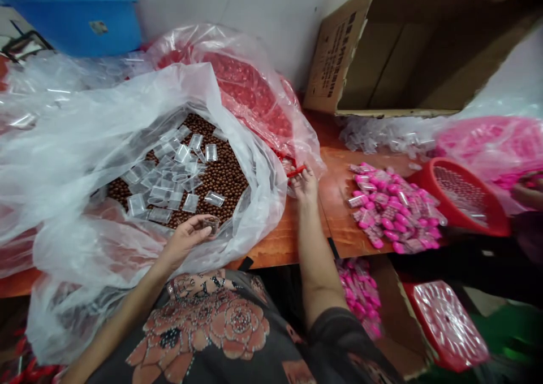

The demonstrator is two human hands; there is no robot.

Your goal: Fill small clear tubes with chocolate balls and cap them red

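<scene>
My left hand (186, 238) pinches a small clear bag (211, 224) with brown beads in it, at the near rim of a big clear plastic sack (76, 163). The sack holds brown beads (220, 175) with several empty little clear bags (169, 175) lying on top. My right hand (303, 185) reaches to the foot of a second sack of red pieces (250, 90) and holds a small red piece (296, 172) by its fingertips. Both sacks rest on an orange-brown table (339, 225).
A pile of pink filled packets (392, 208) lies right of my right hand, beside a red mesh basket (462, 194). An open cardboard box (407, 44) stands at the back right, a blue tub (80, 19) at back left. Another person's hand (526, 192) shows at the right edge.
</scene>
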